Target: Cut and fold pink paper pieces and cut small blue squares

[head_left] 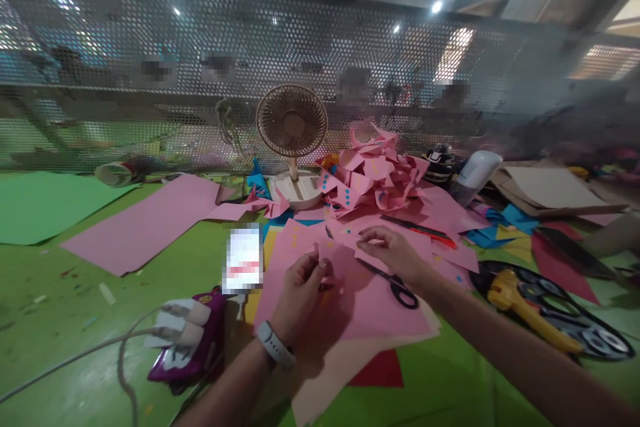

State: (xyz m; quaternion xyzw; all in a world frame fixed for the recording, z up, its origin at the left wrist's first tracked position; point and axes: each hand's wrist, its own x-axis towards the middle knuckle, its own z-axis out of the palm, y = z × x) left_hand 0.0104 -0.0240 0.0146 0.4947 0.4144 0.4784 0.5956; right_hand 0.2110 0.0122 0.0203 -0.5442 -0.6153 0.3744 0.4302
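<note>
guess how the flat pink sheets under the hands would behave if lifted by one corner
The pink sheets would probably sag, as they look thin and broad. They might slip over one another, since their edges overlap unevenly. The scissors lying on top would likely slide.

1 phone screen (243, 258) blurred, green sheet (55, 207) cropped

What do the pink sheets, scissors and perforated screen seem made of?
Pink sheets: matte paper or card, judging by thin edges and no gloss.
Scissors: probably smooth plastic handles, from the black loops; blade finish unclear.
Perforated screen: likely dull grey metal, given regular holes.
</note>
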